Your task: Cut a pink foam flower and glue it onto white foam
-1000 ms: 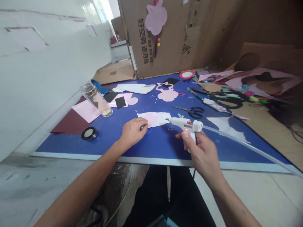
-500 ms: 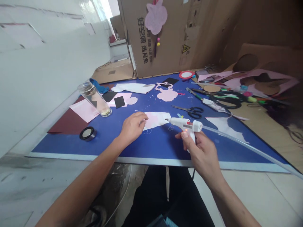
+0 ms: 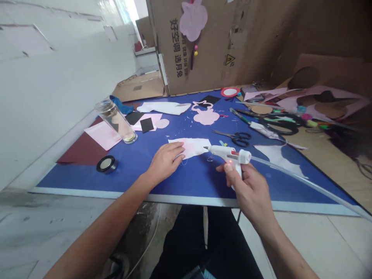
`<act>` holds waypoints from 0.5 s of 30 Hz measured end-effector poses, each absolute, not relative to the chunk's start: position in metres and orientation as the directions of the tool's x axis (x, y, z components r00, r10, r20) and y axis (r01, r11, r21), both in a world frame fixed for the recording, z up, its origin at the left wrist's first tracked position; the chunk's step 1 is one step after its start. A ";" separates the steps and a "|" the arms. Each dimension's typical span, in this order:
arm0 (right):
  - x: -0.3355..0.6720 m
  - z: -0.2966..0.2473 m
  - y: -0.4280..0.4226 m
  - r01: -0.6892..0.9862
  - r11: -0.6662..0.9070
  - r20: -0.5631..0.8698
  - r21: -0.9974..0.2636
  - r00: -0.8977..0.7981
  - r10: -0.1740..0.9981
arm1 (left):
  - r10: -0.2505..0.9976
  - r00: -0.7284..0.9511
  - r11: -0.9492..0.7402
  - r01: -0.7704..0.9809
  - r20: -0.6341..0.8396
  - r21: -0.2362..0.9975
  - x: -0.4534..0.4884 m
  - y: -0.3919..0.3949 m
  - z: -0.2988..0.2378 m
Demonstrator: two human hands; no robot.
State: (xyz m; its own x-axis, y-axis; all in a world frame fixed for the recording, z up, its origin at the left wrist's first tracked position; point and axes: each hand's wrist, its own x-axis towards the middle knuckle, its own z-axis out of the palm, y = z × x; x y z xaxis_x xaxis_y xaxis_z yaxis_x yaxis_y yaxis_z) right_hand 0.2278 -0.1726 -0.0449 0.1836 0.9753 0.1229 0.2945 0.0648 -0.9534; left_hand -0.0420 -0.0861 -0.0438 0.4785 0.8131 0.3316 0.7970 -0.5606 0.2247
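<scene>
My right hand (image 3: 247,182) grips a white hot glue gun (image 3: 229,153), its small light glowing and its nozzle pointing left. A long clear glue stick (image 3: 290,170) runs out of its back end. The nozzle tip is at the right end of a white sheet (image 3: 202,146); whether it touches cannot be made out. My left hand (image 3: 167,159) lies flat with fingers stretched on the left part of that sheet, by a pale pink piece (image 3: 189,145) on top of it. Black-handled scissors (image 3: 235,137) lie just beyond the glue gun.
A glass bottle (image 3: 117,122) and a roll of tape (image 3: 107,164) stand at left. Pink cutouts (image 3: 206,116) and black squares (image 3: 147,124) lie further back. Tools and scraps crowd the right side. A cardboard box (image 3: 200,73) rises behind the blue table (image 3: 139,155).
My left hand has flattened, its fingers now stretched over the white sheet where they were curled at the pink piece. The glue gun has hardly moved.
</scene>
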 end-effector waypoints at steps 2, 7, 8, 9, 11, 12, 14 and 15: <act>0.228 -0.046 -0.173 0.295 0.058 0.116 -0.954 0.185 0.976 | 0.810 0.507 -0.571 0.798 0.295 0.194 -0.039 -0.091 -0.043; 0.228 -0.045 -0.173 0.300 0.060 0.122 -0.952 0.191 0.974 | 0.807 0.576 -0.590 0.795 0.132 0.141 -0.033 -0.101 -0.039; 0.228 -0.045 -0.173 0.299 0.066 0.128 -0.952 0.192 0.973 | 0.802 0.586 -0.597 0.792 0.112 0.127 -0.033 -0.102 -0.038; 0.228 -0.045 -0.173 0.296 0.073 0.134 -0.953 0.194 0.972 | 0.798 0.594 -0.602 0.790 0.098 0.118 -0.033 -0.103 -0.037; 0.227 -0.045 -0.172 0.285 0.083 0.141 -0.955 0.192 0.971 | 0.798 0.595 -0.602 0.790 0.092 0.115 -0.034 -0.103 -0.035; 0.227 -0.045 -0.172 0.280 0.085 0.142 -0.956 0.190 0.972 | 0.804 0.585 -0.594 0.795 0.106 0.122 -0.034 -0.103 -0.034; 0.226 -0.045 -0.172 0.275 0.090 0.144 -0.957 0.186 0.972 | 0.817 0.559 -0.576 0.805 0.141 0.144 -0.032 -0.101 -0.033; 0.226 -0.044 -0.173 0.273 0.093 0.148 -0.957 0.186 0.971 | 0.821 0.550 -0.569 0.808 0.150 0.154 -0.031 -0.099 -0.033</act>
State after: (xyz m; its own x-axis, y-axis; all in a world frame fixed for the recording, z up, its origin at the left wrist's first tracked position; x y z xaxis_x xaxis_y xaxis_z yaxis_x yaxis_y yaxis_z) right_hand 0.2260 -0.1726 -0.0444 0.1863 0.9714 0.1475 0.2734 0.0930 -0.9574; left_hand -0.0309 -0.0992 -0.0329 0.5503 0.8214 0.1503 0.8076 -0.5692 0.1539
